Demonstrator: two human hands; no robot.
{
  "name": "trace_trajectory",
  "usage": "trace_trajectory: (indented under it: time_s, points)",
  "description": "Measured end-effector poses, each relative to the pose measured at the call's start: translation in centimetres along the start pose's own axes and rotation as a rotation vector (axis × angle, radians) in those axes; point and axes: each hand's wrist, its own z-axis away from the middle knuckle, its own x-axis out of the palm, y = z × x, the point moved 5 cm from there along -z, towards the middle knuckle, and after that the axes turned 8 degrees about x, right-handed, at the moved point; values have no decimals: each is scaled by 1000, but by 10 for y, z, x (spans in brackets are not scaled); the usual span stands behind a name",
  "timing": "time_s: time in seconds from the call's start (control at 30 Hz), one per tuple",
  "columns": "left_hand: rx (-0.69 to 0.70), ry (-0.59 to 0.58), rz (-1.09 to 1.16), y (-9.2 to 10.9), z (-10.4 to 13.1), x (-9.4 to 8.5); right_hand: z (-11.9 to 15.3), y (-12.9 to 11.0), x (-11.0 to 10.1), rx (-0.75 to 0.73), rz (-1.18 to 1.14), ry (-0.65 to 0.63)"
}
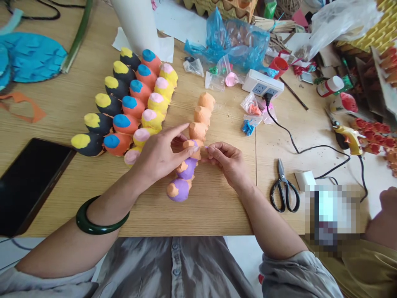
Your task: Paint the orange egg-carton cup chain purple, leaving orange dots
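Observation:
An orange egg-carton strip (197, 131) lies on the table in front of me, its bumps standing in a row. Purple clay (182, 191) covers much of the nearer bumps, leaving orange tips. My left hand (161, 154) is closed around the middle of the strip, with the thumb on a partly purple bump. Beside that bump, my right hand (228, 159) pinches a tiny bit of purple clay (206, 147), mostly hidden by the fingertips. To the left stand finished-looking rows of bumps: black with yellow tips (116, 87), orange with blue tips (130, 108), yellow with pink tips (163, 89).
A black tablet (31, 182) lies left. On the right are scissors (283, 188), a power strip (263, 85) with a cable, and a yellow glue gun (352, 140). Small clay bags (251, 105) and a blue plastic bag (229, 41) lie behind. Another person's arm (384, 219) shows at right.

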Motion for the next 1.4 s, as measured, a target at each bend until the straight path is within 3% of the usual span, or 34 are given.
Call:
trace_trajectory:
  time_s: [0.27,0.47,0.6,0.73,0.9,1.13,1.4]
  points:
    - [-143,18,512,-1,0,20,1,-3,-1,-37,-91,-23]
    - [-293,-76,691,-3,0,20,2,-3,-2,-27,-119,-9]
    - [-396,-226,813,0,4,25,3,-6,-3,-38,-140,-1]
    - [-378,-280,826,5,7,26,6,-11,-5,-58,-91,27]
    - [-278,-222,777,13,7,21,21,-27,-9,-329,230,167]
    - [-303,-202,839,32,7,20,36,-32,10,-925,731,90]
    - [-343,-190,829,31,7,23,44,-31,16,-1274,1062,210]
